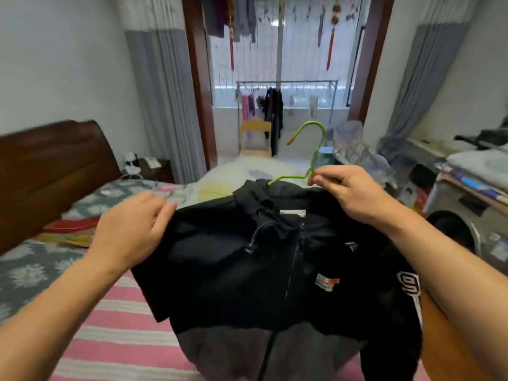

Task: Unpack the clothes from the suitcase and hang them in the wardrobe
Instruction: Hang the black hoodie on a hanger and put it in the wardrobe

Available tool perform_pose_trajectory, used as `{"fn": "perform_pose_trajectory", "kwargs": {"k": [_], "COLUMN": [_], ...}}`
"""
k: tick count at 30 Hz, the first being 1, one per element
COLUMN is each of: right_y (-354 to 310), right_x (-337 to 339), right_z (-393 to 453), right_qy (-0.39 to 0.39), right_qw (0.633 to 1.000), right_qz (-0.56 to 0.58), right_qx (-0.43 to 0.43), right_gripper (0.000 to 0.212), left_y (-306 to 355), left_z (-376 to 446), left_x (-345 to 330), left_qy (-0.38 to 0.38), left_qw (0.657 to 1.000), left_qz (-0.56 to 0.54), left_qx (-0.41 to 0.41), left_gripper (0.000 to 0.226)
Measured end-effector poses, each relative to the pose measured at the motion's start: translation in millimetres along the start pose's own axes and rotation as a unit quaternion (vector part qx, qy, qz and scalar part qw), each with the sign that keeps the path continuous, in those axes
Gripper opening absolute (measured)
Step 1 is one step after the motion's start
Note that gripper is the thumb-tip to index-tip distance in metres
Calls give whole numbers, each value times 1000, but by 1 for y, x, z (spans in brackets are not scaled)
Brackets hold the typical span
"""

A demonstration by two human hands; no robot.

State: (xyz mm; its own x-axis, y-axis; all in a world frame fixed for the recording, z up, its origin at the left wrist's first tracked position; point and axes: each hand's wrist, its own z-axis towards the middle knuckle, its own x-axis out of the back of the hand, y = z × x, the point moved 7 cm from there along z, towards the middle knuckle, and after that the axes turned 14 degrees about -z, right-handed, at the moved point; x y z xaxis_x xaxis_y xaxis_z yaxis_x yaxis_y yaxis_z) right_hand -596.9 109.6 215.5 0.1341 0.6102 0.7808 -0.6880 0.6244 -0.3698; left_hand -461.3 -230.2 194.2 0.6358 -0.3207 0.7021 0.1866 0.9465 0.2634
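Low in the frame centre, the jacket hangs over the bed, collar up, already on the hanger. The left hand, at centre left, grips the jacket's shoulder edge with curled fingers. The right hand, right of centre, pinches the hanger's neck just under the hook, which rises up and away from its fingertips. That hand looks best placed to carry it. No wardrobe shows; a rack stands far back by the window.

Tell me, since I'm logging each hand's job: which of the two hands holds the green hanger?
The right hand: it pinches the green hanger at the base of its hook, above the black jacket. The left hand grips only the jacket's shoulder fabric.
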Motion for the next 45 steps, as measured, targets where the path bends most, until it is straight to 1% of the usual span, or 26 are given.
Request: {"fn": "perform_pose_trajectory", "kwargs": {"k": [1, 2, 4, 5, 6, 7, 10, 13, 15, 17, 20, 22, 23, 25, 28, 30, 31, 32, 34, 35, 36, 38, 39, 42, 44, 45], "right_y": [-19, -40, -84, -103, -117, -127, -114, -73, -63, -82, -146, -194, -220, -267, -338, -380, -402, -424, -465, -481, -493, -510, -515, -541, -565, -582], "right_x": [0, -3, -13, -17, -20, -20, -28, -75, -112, -135, -142, -143, -144, -160, -186, -203, -207, -214, -233, -247, -268, -306, -318, -325, -320, -319], "right_z": [2, 3, 4, 4, 4, 4, 3, -11, -29, -47, -72, -90, -101, -121, -148, -174, -191, -207, -236, -254, -276, -336, -363, -392, -389, -386], "right_qy": [-7, -14, -34, -40, -34, -13, 55, -8, -70, -134, -175, -222, -253, -318, -439, -517, -538, -547, -527, -519, -528, -595, -604, -505, -451, -442], "right_qw": [1000, 999, 992, 987, 981, 977, 978, 986, 980, 968, 928, 894, 874, 833, 754, 695, 674, 665, 682, 693, 691, 644, 645, 722, 754, 755], "right_qz": [11, 21, 42, 53, 60, 63, 63, -7, -14, 57, 195, 263, 278, 290, 328, 343, 346, 352, 398, 423, 450, 472, 460, 439, 437, 431], "right_qx": [17, 43, 112, 149, 180, 202, 192, 164, 184, 204, 265, 287, 308, 348, 362, 363, 371, 367, 315, 267, 202, 91, 90, 174, 193, 222], "right_gripper": [16, 15, 14, 14, 15, 16, 28, 47, 42, 32, 19, 26, 32, 32, 54, 51, 47, 43, 39, 37, 36, 44, 47, 31, 34, 37], "left_y": [18, 45, 100, 115, 122, 120, 101, 94, 100, 110, 127, 142, 151, 172, 199, 214, 221, 227, 236, 238, 239, 241, 242, 249, 261, 267], "left_z": [3, 6, 8, 6, 3, -3, -36, -87, -125, -162, -226, -270, -291, -328, -376, -405, -419, -432, -459, -474, -490, -528, -549, -612, -644, -655], "left_x": [16, 25, 25, 17, 12, 12, 34, 70, 91, 114, 161, 201, 222, 255, 296, 324, 337, 349, 370, 380, 391, 412, 422, 439, 438, 435], "left_qy": [30, 33, -30, -73, -98, -94, -21, 46, 57, 54, 45, 51, 53, 39, 1, 0, 5, 8, 14, 21, 37, 93, 126, 180, 173, 165], "left_qw": [999, 997, 994, 993, 992, 994, 999, 993, 989, 982, 965, 952, 945, 932, 921, 915, 911, 906, 886, 870, 853, 811, 786, 721, 709, 712], "left_qz": [-27, -55, -53, -24, 6, 25, 8, -9, 36, 113, 217, 263, 281, 312, 318, 301, 293, 290, 309, 330, 355, 392, 397, 384, 356, 338], "left_qx": [-13, -37, -93, -93, -75, -48, 35, 109, 134, 140, 139, 149, 161, 181, 227, 271, 291, 310, 346, 365, 381, 424, 457, 548, 583, 593], "left_gripper": [40, 43, 53, 52, 46, 36, 3, 9, 22, 34, 30, 30, 31, 35, 37, 37, 37, 37, 36, 34, 31, 29, 28, 23, 26, 27]}}
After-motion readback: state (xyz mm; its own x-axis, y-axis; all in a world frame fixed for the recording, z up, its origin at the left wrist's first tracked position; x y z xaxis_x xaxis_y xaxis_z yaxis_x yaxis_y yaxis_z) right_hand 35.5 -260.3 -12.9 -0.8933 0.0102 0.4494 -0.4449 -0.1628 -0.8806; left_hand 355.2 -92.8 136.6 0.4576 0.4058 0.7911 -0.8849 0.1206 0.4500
